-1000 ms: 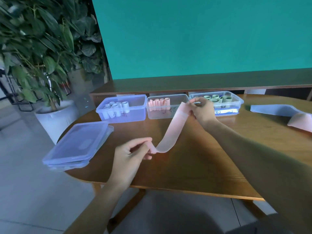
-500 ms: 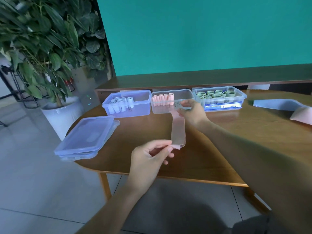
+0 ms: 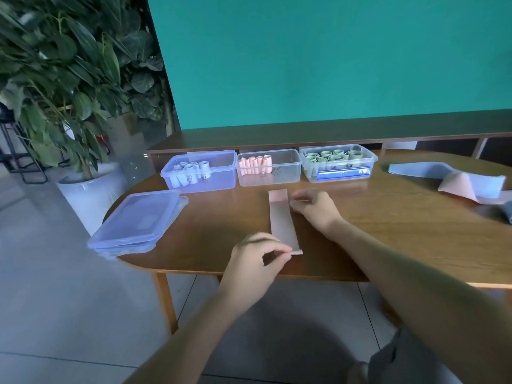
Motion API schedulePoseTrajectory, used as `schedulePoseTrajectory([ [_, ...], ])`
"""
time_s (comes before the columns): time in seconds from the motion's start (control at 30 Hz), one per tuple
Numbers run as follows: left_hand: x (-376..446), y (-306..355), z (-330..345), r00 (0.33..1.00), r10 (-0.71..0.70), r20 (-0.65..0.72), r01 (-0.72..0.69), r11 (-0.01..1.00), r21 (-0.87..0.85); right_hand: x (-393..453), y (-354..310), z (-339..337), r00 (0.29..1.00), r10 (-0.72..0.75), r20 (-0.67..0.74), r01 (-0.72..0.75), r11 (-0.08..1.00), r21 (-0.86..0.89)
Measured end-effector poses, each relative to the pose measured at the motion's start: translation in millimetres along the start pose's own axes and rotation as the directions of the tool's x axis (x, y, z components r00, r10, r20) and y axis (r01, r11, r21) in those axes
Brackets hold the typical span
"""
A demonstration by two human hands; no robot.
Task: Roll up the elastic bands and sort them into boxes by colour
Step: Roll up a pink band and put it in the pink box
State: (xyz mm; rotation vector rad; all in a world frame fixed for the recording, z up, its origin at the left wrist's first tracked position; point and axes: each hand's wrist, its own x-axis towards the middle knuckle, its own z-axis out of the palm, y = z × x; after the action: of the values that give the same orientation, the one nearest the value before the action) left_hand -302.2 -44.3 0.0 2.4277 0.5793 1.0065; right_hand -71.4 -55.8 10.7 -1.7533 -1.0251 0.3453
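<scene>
Both hands (image 3: pixel 257 261) (image 3: pixel 314 206) pinch the pink band's (image 3: pixel 282 220) ends, now laid flat on the table (image 3: pixel 388 231).

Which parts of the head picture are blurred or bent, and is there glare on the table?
Head view: plant and right hand smeared by motion blur; wide lens bows the wall edge; soft glare on the table beside the pink band; the boxes stay fairly sharp.

Single head view, forward and down, close over the table (image 3: pixel 388 217).
</scene>
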Motion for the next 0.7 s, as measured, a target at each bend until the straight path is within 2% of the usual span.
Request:
schedulePoseTrajectory([
  [0.1, -3.7, -2.0, -1.7, 0.997, -0.039, 0.063, 0.042, 0.998, -0.041, -24.1, -1.1, -4.6, 0.999, -0.038, 0.009, 0.037, 0.999, 0.04],
  [0.23, -3.4, -2.8, -4.7, 0.988, -0.103, 0.116, 0.113, 0.99, -0.088, -53.7, -4.6, -11.0, 0.988, -0.105, 0.116, 0.102, 0.994, 0.032],
  [0.33, 0.9, -5.7, -6.2, 0.992, -0.041, 0.115, 0.052, 0.995, -0.09, -75.5, -10.4, -15.6, 0.97, -0.151, 0.192, 0.145, 0.988, 0.046],
  [0.53, -2.2, -11.7, -4.8, 0.994, 0.034, 0.106, -0.036, 0.999, 0.016, -110.4, -19.1, -27.3, 0.904, -0.201, 0.377, 0.218, 0.976, -0.003],
  [0.7, -1.7, -12.2, -5.2, 0.991, 0.049, 0.127, -0.054, 0.998, 0.037, -116.4, -15.1, -29.2, 0.866, -0.307, 0.394, 0.372, 0.923, -0.099],
])
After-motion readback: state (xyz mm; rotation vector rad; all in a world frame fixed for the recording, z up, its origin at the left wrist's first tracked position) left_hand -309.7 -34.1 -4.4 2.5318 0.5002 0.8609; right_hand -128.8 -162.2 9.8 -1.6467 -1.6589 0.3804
